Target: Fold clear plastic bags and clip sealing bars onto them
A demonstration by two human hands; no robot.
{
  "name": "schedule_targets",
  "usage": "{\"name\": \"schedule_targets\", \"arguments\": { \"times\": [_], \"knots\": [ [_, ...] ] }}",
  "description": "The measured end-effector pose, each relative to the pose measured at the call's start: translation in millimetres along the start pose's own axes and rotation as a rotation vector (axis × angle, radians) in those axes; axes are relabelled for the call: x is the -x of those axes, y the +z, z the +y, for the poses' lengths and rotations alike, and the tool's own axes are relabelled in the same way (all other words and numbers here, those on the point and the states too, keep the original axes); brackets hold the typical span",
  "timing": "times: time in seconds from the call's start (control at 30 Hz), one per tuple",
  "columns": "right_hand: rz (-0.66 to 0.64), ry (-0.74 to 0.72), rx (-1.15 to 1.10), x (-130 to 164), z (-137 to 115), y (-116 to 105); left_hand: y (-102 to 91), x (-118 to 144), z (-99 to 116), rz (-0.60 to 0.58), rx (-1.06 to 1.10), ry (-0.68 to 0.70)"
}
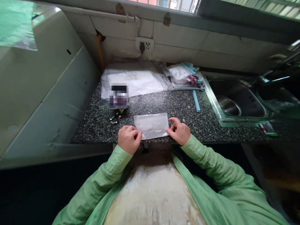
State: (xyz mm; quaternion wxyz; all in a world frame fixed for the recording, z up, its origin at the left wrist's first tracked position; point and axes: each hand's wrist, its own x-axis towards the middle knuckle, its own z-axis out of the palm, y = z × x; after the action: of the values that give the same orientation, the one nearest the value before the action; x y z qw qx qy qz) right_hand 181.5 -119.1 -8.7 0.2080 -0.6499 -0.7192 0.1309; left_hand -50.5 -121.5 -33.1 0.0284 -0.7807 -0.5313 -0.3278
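A flat, clear plastic bag [152, 125] with a whitish look lies near the front edge of the speckled counter. At its lower left corner, my left hand [129, 139] is closed, with the thumb and curled fingers gripping the edge. My right hand [181, 131] holds the right edge, its thumb on the plastic and its forefinger bent just above. The other fingers of that hand are curled in. Whether the bag contains anything is hard to make out.
Behind lie a large stack of clear plastic sheets [140, 79], a pile of small bags with blue and dark red strips [185, 75], and a loose blue strip [196, 101]. A blurred-out object [118, 96] stands left. On the right are a metal sink [215, 107] and a small packet [267, 128].
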Motion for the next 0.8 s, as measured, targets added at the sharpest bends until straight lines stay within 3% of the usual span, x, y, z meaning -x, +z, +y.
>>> {"name": "schedule_targets", "arguments": {
  "times": [0.1, 0.17, 0.27, 0.37, 0.43, 0.57, 0.8],
  "knots": [
    [0.079, -0.099, 0.045, 3, 3, 5, -1.0, 2, 0, -0.029, -0.089, -0.025],
    [0.124, -0.193, 0.071, 5, 6, 7, -1.7, 4, 1, 0.020, -0.139, -0.038],
    [0.176, -0.357, 0.125, 8, 9, 6, -3.5, 2, 3, 0.091, -0.158, 0.147],
    [0.201, -0.525, 0.193, 9, 11, 3, -5.3, -7, 4, -0.068, -0.143, 0.424],
    [0.163, -0.611, 0.224, 8, 12, 1, -5.0, -14, 2, -0.212, -0.136, 0.489],
    [0.025, -0.645, 0.218, 3, 15, 0, -0.9, -24, -5, -0.417, -0.112, 0.485],
    [-0.072, -0.636, 0.173, -7, 19, -9, -2.4, -27, -8, -0.567, -0.098, 0.460]
  ]
}}
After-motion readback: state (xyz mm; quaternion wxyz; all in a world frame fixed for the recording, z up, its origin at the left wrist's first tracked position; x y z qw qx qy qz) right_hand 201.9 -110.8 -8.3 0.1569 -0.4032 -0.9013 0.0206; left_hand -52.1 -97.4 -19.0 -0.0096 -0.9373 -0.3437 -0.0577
